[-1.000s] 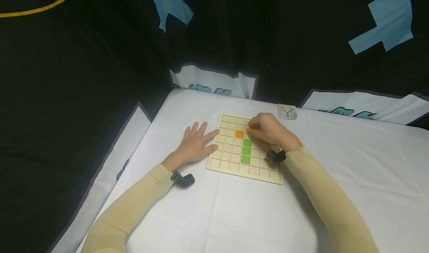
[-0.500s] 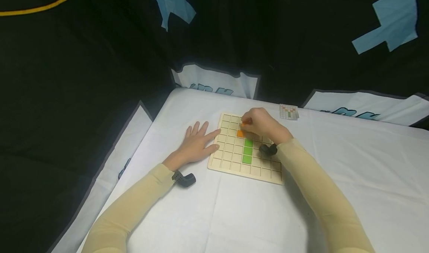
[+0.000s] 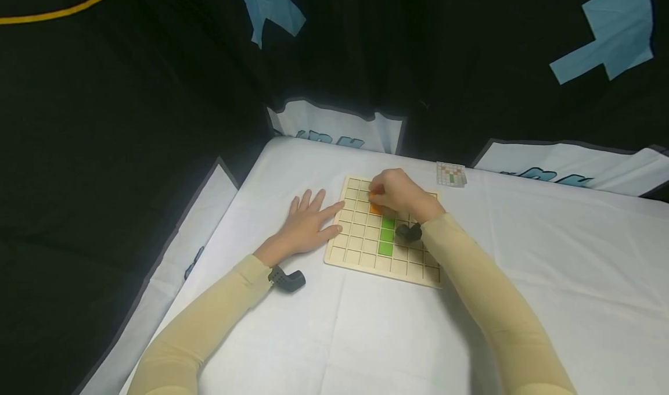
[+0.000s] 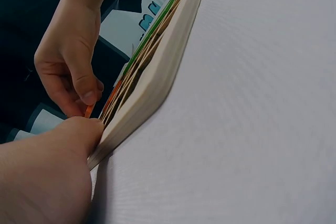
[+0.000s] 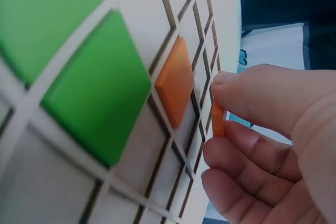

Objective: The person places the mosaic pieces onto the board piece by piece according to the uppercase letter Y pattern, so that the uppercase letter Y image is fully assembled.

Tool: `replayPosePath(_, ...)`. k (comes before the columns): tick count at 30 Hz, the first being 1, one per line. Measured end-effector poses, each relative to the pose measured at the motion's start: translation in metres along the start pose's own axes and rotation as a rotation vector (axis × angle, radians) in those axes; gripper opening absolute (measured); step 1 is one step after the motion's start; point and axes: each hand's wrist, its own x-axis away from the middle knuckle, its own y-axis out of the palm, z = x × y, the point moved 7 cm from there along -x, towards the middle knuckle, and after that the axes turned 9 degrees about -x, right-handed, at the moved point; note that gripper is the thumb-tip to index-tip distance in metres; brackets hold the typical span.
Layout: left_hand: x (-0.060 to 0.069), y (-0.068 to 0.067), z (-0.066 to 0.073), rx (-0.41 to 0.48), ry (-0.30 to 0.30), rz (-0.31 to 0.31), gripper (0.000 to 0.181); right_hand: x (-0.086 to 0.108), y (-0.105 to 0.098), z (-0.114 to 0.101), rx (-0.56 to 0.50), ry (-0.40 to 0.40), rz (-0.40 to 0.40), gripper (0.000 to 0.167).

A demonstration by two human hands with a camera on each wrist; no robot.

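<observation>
A pale wooden board (image 3: pixel 352 258) with a grid of square recesses lies on the table. Several green tiles (image 3: pixel 385 248) stand in a column near its middle. One orange tile (image 5: pixel 177 85) sits in a recess diagonally beyond a green one in the right wrist view. My right hand (image 3: pixel 399 191) pinches a second orange tile (image 5: pixel 218 119) between thumb and fingers, just above the board's far part. My left hand (image 3: pixel 300 229) lies spread on the table, its thumb and index finger touching the board's left edge. The right hand hides part of the grid in the head view.
A small card (image 3: pixel 451 175) printed with a coloured grid lies near the table's far edge. White cloth (image 3: pixel 334 325) covers the table. Dark curtains (image 3: pixel 157 93) with blue tape pieces (image 3: pixel 611 26) hang behind and at the left.
My right hand has moved left across the board with the pinched orange tile, to a spot close behind the placed orange one. The left hand stays where it was.
</observation>
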Motion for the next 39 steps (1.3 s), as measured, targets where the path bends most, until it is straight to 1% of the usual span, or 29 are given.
replayPosePath(2, 0.000, 0.000, -0.001, 0.000, 0.001, 0.002, 0.063, -0.002, 0.002, -0.002, -0.003, 0.005, -0.002, 0.010)
replayPosePath(9, 0.000, 0.000, -0.001, -0.002, 0.008, 0.004, 0.063, -0.011, 0.008, -0.007, -0.004, -0.004, -0.012, 0.007)
replayPosePath(15, 0.001, -0.002, 0.000, 0.000, 0.009, 0.003, 0.064, -0.018, 0.012, -0.008, 0.000, 0.019, -0.020, 0.010)
replayPosePath(21, 0.001, -0.002, 0.000, 0.001, 0.009, 0.010, 0.063, -0.018, 0.018, -0.007, -0.013, 0.089, -0.061, 0.017)
replayPosePath(24, 0.001, -0.002, 0.000, -0.001, 0.010, 0.010, 0.063, -0.018, 0.019, -0.005, -0.019, 0.117, -0.065, 0.020)
replayPosePath(28, 0.001, -0.002, 0.000, 0.005, 0.008, 0.008, 0.063, -0.019, 0.020, -0.003, -0.004, 0.118, -0.051, 0.021)
replayPosePath(35, 0.001, -0.002, 0.000, 0.004, 0.008, 0.012, 0.063, -0.020, 0.020, -0.005, -0.002, 0.088, -0.039, 0.012)
replayPosePath(39, 0.000, -0.001, 0.000, 0.002, 0.012, 0.015, 0.063, -0.021, 0.022, -0.004, -0.010, 0.100, -0.045, 0.011)
